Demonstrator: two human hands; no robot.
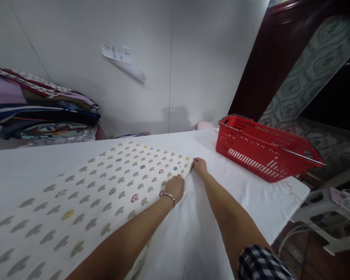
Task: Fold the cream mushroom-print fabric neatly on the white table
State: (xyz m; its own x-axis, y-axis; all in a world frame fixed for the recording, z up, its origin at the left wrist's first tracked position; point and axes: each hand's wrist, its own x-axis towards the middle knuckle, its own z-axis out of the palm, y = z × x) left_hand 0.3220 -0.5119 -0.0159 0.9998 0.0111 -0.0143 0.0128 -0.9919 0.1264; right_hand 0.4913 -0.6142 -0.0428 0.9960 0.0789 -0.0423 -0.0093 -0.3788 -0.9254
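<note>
A cream cloth point(105, 190) printed with grey mushroom-like shapes and a few coloured ones lies spread over the white-covered table. Its layered right edge runs toward me. My right hand point(200, 167) pinches the far right corner of this cloth, lifting it slightly. Closer to me, my left hand point(175, 187), with a bracelet at the wrist, is closed on the same edge, its fingers curled and partly hidden. The near end of the cloth passes out of view below my left forearm.
A red plastic basket point(262, 149) with metal handles stands on the table's right side. Folded fabrics point(46, 105) are piled at the left by the wall. A white plastic stool point(326, 214) is at the right, below the table edge. Paper notes point(116, 54) hang on the wall.
</note>
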